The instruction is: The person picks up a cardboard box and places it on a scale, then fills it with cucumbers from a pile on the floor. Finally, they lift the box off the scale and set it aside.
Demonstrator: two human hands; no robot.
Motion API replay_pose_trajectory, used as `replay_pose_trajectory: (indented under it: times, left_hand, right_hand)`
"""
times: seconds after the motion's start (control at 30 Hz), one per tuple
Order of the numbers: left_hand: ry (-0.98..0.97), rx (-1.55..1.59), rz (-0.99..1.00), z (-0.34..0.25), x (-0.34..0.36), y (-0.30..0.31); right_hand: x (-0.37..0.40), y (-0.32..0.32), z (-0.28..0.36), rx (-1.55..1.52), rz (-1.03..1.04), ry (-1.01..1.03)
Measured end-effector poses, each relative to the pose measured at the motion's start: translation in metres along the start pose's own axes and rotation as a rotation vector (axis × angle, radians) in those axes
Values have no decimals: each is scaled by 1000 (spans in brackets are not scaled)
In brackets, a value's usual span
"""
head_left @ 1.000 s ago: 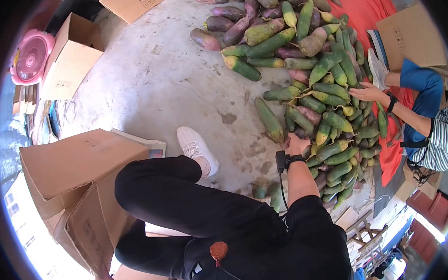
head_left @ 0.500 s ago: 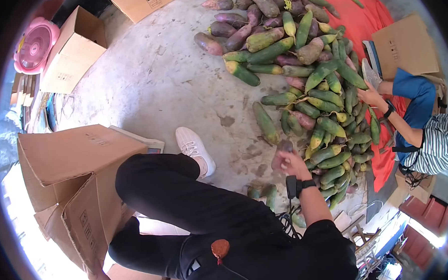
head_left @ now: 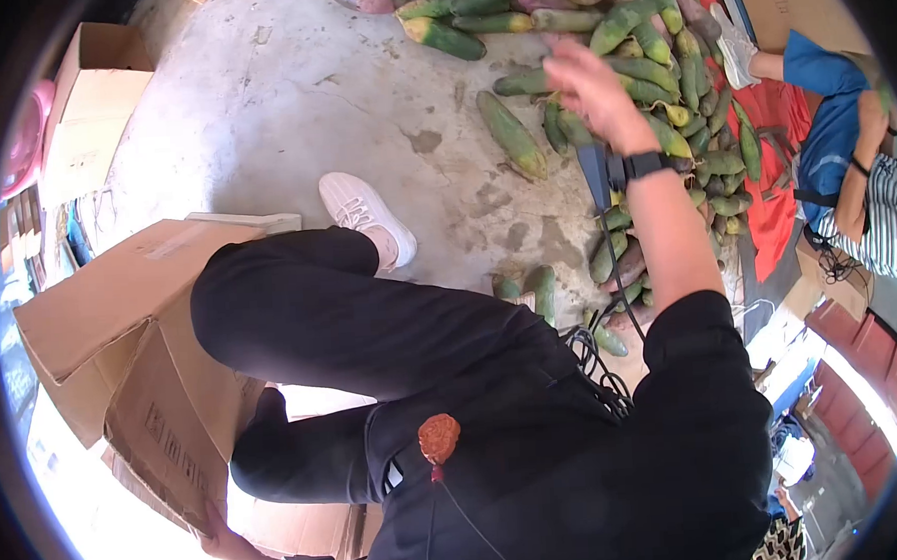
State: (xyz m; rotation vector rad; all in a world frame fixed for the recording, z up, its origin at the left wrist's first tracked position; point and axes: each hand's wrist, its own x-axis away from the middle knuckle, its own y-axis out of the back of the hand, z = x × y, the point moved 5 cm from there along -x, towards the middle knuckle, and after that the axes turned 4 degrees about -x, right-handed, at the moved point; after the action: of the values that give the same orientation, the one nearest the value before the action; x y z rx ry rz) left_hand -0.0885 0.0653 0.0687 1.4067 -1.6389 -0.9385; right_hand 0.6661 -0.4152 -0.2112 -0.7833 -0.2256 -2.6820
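My right hand [head_left: 592,92] reaches over the near side of a pile of green and purple radishes [head_left: 645,71]. Its fingers are stretched out, slightly blurred, with nothing visible in them. A long green radish [head_left: 510,137] lies on the floor just left of it. At the lower left, my left hand [head_left: 215,535] grips the lower edge of a flap on an open cardboard box [head_left: 165,432]; some of its fingers are hidden behind the cardboard. The box stands beside my legs.
Across the pile, a person in blue shorts [head_left: 824,133] sits near a red sheet [head_left: 771,206]. Another cardboard box [head_left: 101,125] and a pink basin [head_left: 24,148] stand at the upper left. Several radishes [head_left: 541,291] lie near my thigh. A cable hangs from my right wrist.
The view has tilted, moving the pile upward. My right hand has moved farther over the radishes; the dark purplish thing at its fingers before is no longer seen there. More of my left hand shows.
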Motion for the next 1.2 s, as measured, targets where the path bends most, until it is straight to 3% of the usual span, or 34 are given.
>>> replay_pose_trajectory:
  times: [0.03,0.07,0.1,0.13,0.17,0.27,0.37,0.43,0.53,0.57,0.6,0.67,0.8,0.9,1.0,1.07,1.1,1.17,1.2]
  left_hand:
    - [221,207,230,77,-43,29]
    - [834,580,683,148,-89,49]
    - [488,458,494,120,-79,44]
    - [119,129,214,11,-31,11]
    - [-93,-194,-100,-132,41,-39]
    - [-37,-89,-80,-135,43,-43]
    - [-4,-39,-73,-119,37,-41]
    - [-46,-14,-72,-117,36,-42]
    - [-135,-5,-74,-104,31,-36]
    - [-185,-16,-75,-101,28,-34]
    - [-183,-16,-77,-99,29,-34]
    - [-188,-46,-102,-99,28,-34]
    - [-120,-38,-55,-87,22,-33]
    - [-202,-15,-103,-69,14,-28]
    - [-186,-14,-98,-71,13,-32]
    - [-172,-12,-98,-72,15,-33]
    - [-169,-9,-98,-72,15,-35]
    - [-159,-11,-96,-73,16,-36]
    - [-157,-14,-95,-73,16,-37]
  right_hand:
    - [15,8,-33,40,6,-133]
    - [31,16,-66,78,16,-262]
    - [46,25,-102,143,32,-330]
    - [62,32,-133,167,58,-413]
    - [80,41,-164,152,56,-479]
    - [121,58,-242,295,20,-701]
    - [135,59,-261,472,98,-819]
    - [135,64,-254,297,-109,-732]
    - [113,66,-226,67,-182,-547]
    - [106,62,-218,-260,-149,-516]
    - [97,63,-211,-259,-146,-515]
    - [78,50,-187,-824,-2,-410]
    - [63,39,-152,-914,70,-308]
    - [54,35,-144,-902,77,-270]
    - [46,37,-157,-649,-55,-372]
    - [37,51,-163,-47,-262,-353]
    - [28,54,-172,-44,-261,-350]
    - [14,64,-150,624,-382,6]
    - [12,62,-144,625,-384,7]
